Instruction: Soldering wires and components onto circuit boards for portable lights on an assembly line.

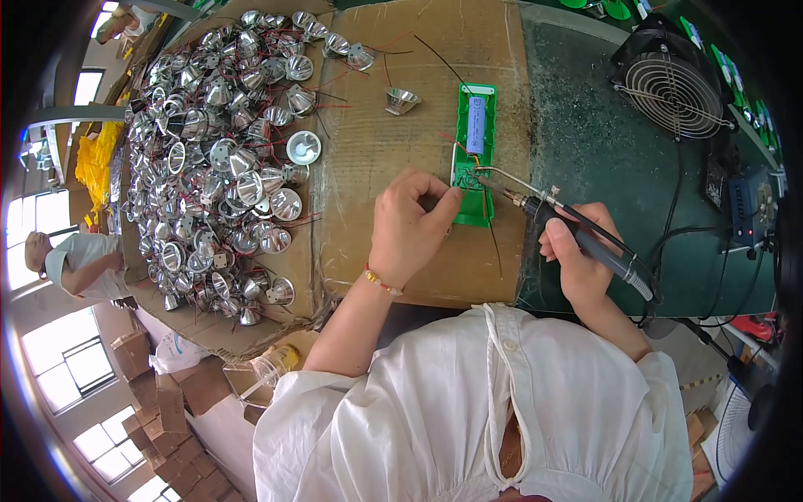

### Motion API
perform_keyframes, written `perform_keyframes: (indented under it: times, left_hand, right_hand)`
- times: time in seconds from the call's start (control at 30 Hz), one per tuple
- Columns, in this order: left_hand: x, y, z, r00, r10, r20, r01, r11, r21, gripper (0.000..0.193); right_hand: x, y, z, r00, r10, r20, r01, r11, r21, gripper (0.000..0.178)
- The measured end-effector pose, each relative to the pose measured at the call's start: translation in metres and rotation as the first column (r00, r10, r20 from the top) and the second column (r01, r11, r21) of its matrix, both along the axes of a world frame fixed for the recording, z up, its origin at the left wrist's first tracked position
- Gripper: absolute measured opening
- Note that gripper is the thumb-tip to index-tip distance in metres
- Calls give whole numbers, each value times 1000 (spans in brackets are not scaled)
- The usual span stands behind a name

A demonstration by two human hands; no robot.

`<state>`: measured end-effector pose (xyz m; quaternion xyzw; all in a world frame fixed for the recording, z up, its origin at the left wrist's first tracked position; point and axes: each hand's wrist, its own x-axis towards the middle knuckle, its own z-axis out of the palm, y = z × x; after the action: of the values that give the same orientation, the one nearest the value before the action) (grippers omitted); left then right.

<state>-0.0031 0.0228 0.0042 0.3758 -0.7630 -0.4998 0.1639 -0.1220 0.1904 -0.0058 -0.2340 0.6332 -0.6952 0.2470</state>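
A green plastic case [474, 211] lies lengthwise on the cardboard in front of me. In its upper half sits a purple cylindrical battery [476, 125]. Below the battery are a small green circuit board [462, 177] and thin red and black wires. My left hand [410, 217] is at the case's left edge, thumb and fingers pinched together; what they hold is hidden. My right hand [583, 261] grips a soldering iron [595, 248] with a thin metal feed tube alongside. The iron's tip reaches the board, but whether it touches cannot be made out.
A heap of silver reflector cups [222, 159] with wires fills a cardboard box at the left. One loose reflector [402, 100] lies above my left hand. A fan with a wire guard [673, 96] and a blue box [744, 209] stand at right. Another person [84, 259] is at far left.
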Motion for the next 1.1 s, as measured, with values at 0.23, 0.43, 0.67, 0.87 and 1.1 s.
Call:
perform_keyframes:
  times: [0.23,0.43,0.67,0.87,1.1]
  left_hand:
    - [5,0,-5,999,-38,-1,38,996,-81,16]
    - [3,-5,-4,998,-60,10,60,997,50,17]
    - [3,-9,-2,998,-58,0,58,998,25,16]
    - [3,-6,-2,999,-46,19,46,999,22,17]
    - [2,-10,2,994,92,-64,-75,968,239,14]
  right_hand:
    - [2,-1,0,1000,26,7,-26,999,44,17]
    - [-1,-2,-4,1000,23,0,-23,999,38,16]
    - [-6,1,-3,998,-42,41,44,998,-46,16]
    - [-6,7,-1,996,-39,79,43,998,-42,18]
    - [-27,25,-9,985,-172,23,173,984,-47,17]
